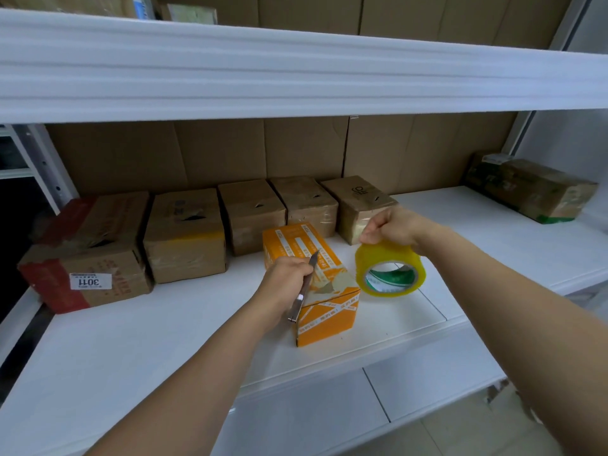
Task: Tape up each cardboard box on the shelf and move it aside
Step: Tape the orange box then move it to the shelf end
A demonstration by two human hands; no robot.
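At a white shelf (131, 340), the left hand (283, 284) grips a metal utility knife (304, 287) over the orange box (316, 281) lying just beneath it, while the right hand (391, 227) pinches a yellow tape roll (388, 271) hanging below its fingers, brown boxes (184, 235) lined up beyond both.

far-right box (533, 189) blurred, label print illegible
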